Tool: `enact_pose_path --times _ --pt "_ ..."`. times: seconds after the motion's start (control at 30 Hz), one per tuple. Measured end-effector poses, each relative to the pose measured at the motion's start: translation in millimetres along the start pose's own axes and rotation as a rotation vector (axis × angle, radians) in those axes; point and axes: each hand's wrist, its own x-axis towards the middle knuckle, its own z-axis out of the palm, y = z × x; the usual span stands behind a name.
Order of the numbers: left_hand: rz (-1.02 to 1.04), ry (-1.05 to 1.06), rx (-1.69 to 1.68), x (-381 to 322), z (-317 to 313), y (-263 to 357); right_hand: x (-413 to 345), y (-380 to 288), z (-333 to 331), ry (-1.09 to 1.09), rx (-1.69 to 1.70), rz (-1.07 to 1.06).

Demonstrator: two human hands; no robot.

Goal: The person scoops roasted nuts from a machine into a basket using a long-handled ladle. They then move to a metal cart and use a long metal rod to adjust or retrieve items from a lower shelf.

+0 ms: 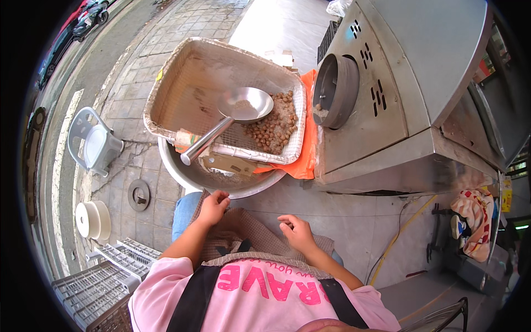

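Observation:
My left hand (214, 207) is loosely curled near the rim of a large metal basin (244, 192); whether it holds anything I cannot tell. Over my lap, my right hand (295, 232) is half curled, with small brown bits partly visible inside its fingers. A mesh-lined rectangular basket (186, 62) rests over the basin. Brown round nuts (265, 138) and coarse grit lie at its right end. A metal scoop (249, 103) with a thick tubular handle lies across the basket, some grit in its bowl, its handle end past the near edge.
Right of the basket stands a steel machine (373, 145) with a round drum opening (336, 91); orange plastic sheet (308, 124) lies between them. At left are a grey plastic chair (94, 141), a white stool (92, 220), a metal ring (138, 195) and plastic crates (95, 286).

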Motion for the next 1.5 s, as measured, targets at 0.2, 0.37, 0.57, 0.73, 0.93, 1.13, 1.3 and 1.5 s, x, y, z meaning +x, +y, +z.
enact_pose_path --times 0.2,0.37,0.57,0.73,0.93,1.13,1.3,1.5 --pt "0.023 -0.08 -0.004 16.8 9.8 -19.6 5.6 9.2 -1.3 -0.059 -0.042 0.022" --pt "0.02 -0.138 0.127 11.4 11.4 -4.2 5.6 11.6 -1.5 -0.07 -0.045 0.032" --pt "0.009 -0.157 0.146 12.1 13.6 2.6 7.6 16.0 -1.6 -0.07 -0.037 0.06" --pt "0.03 -0.124 0.106 12.3 15.0 -3.7 9.6 16.1 -0.1 -0.097 -0.037 0.095" --pt "0.02 -0.139 0.104 12.9 14.8 -3.1 10.8 25.6 1.5 -0.117 -0.023 0.127" --pt "-0.019 -0.161 -0.03 15.9 14.0 -7.1 11.5 28.5 4.9 -0.143 -0.003 0.23" --pt "-0.008 -0.184 -0.136 11.8 10.5 -2.3 12.8 54.4 5.8 -0.077 -0.002 0.338" --pt "-0.012 -0.282 -0.344 -2.2 2.4 13.9 11.8 78.4 1.7 -0.086 -0.203 0.452"
